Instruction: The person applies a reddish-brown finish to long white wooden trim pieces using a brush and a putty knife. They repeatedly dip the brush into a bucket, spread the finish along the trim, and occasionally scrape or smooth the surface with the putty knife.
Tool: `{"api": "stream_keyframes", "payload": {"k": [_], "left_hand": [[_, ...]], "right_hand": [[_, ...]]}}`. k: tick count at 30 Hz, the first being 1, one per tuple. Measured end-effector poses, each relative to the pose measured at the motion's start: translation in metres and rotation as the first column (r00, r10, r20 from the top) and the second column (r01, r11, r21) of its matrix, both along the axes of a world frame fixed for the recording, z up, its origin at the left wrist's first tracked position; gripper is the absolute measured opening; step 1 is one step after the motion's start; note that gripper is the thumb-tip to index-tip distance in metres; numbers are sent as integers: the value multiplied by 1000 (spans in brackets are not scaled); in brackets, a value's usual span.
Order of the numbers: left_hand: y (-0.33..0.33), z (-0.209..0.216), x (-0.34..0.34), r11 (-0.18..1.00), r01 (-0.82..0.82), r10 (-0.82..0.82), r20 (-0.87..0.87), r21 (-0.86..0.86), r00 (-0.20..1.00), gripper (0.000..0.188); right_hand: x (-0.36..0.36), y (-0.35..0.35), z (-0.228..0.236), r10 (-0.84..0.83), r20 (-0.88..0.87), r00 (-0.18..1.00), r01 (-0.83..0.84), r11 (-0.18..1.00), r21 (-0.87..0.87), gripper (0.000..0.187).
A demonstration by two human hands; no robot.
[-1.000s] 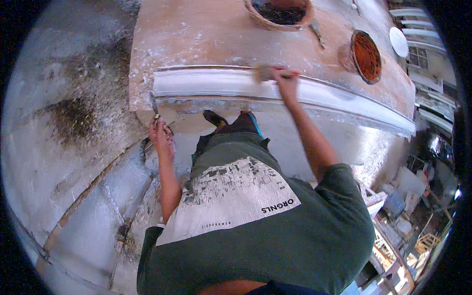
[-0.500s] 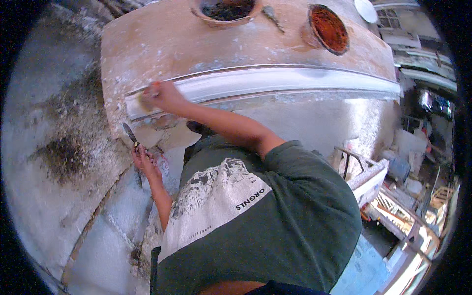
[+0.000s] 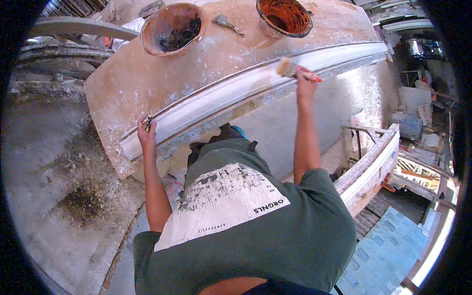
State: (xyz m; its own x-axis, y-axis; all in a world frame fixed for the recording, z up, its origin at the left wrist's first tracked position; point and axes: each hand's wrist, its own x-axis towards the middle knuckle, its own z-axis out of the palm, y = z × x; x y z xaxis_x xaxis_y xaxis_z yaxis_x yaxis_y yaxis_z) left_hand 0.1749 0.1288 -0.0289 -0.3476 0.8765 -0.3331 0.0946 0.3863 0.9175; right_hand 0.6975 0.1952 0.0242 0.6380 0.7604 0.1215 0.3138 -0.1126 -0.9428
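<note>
A long white moulding (image 3: 221,91) with stepped edges lies across the worktable (image 3: 115,83), its surface pale and wet-looking. My right hand (image 3: 306,87) grips a wide paintbrush (image 3: 290,69) with pale bristles and a red-tipped handle. The bristles are over the right half of the moulding; whether they touch it is hard to tell. At the moulding's left end, my left hand (image 3: 146,132) is closed around a knife (image 3: 149,119). Only a small dark part of the knife shows above the fingers, and its blade is mostly hidden.
On the table's far side stand a clay-coloured bowl (image 3: 172,30) with dark residue and an orange-stained bowl (image 3: 284,18). A second brush (image 3: 227,24) lies between them. A white-sided wooden frame (image 3: 371,169) stands at my right. Dark debris (image 3: 83,199) is scattered on the floor at left.
My right hand has swept the paintbrush from the moulding's left end to its right half. My left hand, with the knife, has risen to the moulding's left end. The view has shifted.
</note>
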Motion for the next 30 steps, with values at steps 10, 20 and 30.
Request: {"api": "stream_keyframes", "payload": {"k": [10,20,30], "left_hand": [[109,-39,21,843,523,-495,-563,-126,662,45],[153,-26,110,856,513,-441,-600,-59,667,47],[149,-46,73,938,345,-122,-897,36,426,61]], "right_hand": [[-119,80,-83,321,-396,860,-411,896,-167,33],[-133,180,-131,91,-229,969,-159,941,-298,64],[-168,98,-68,819,22,574,-712,512,-481,47]]}}
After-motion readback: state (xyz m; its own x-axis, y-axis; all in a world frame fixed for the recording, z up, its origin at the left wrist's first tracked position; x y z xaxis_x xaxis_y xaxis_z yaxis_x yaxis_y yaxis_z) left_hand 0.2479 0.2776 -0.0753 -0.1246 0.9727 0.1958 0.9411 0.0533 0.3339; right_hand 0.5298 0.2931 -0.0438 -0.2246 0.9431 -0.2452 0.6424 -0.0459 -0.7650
